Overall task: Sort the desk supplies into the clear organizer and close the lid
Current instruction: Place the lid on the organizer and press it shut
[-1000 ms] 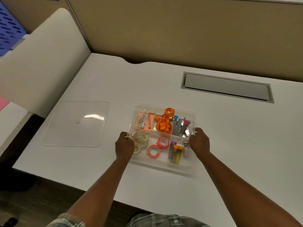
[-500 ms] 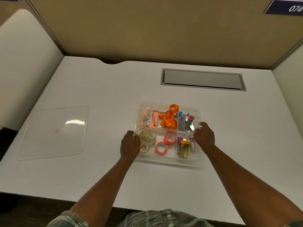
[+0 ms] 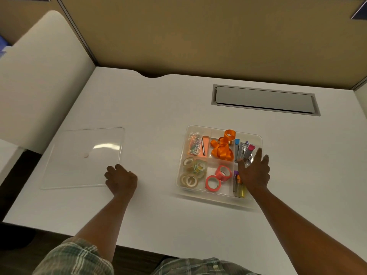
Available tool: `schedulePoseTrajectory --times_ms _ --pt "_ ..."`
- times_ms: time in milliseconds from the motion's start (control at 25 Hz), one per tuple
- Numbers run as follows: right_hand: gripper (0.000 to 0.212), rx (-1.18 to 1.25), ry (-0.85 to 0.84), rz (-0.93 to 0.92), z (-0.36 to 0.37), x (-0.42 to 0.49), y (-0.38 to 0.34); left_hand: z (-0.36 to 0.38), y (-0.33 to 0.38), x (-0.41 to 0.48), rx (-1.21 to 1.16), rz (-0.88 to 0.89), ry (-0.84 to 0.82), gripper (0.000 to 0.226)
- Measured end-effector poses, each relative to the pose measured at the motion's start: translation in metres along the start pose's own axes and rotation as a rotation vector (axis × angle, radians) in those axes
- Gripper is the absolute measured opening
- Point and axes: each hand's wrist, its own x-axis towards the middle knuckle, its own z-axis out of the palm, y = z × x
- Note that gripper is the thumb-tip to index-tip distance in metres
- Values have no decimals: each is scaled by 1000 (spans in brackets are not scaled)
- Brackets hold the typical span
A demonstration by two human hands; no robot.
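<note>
Head view. Clear organizer (image 3: 224,129) sits on the white surface (image 3: 158,116), right of centre, compartments filled: orange ribbon (image 3: 222,148), clear tape rolls (image 3: 193,171), pink tape rolls (image 3: 218,177). Lid (image 3: 83,157) lies flat on the surface, well apart to the left, not yet on.

Left hand (image 3: 121,180) is at the lid's near right corner, fingers (image 3: 118,169) curled down over the edge; cannot tell whether they pinch it. Right hand (image 3: 255,173) is flat over the organizer's right side, fingers spread and straight, holding nothing.

Judgement: sorting looks done; step in hand is fetching the lid. The lid is thin and flush, so pry the corner up with a fingertip, then carry it level. The ribbon loop seems to stand proud of the rim; press it down before seating the lid. The right hand can steady the organizer.
</note>
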Motion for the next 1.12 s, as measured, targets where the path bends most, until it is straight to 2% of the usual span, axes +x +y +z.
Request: schedulePoseTrajectory --times_ms 160,400,560,680,1000,1120 --pt "82 -11 -3 15 1 2 0 0 -6 5 14 15 -11 20" --pt "80 -10 -2 19 1 2 0 3 25 -12 -34 124 -106 19" --pt "81 33 -20 8 -3 2 2 0 57 -31 -95 214 -111 21" --pt "81 80 -33 -5 -6 2 4 -12 87 -40 -129 337 -36 18" --pt "83 180 -100 -31 -17 -2 11 -68 153 -44 -140 677 311 12" --pt "83 198 -117 -50 -21 -2 14 -90 173 -50 -216 766 404 11"
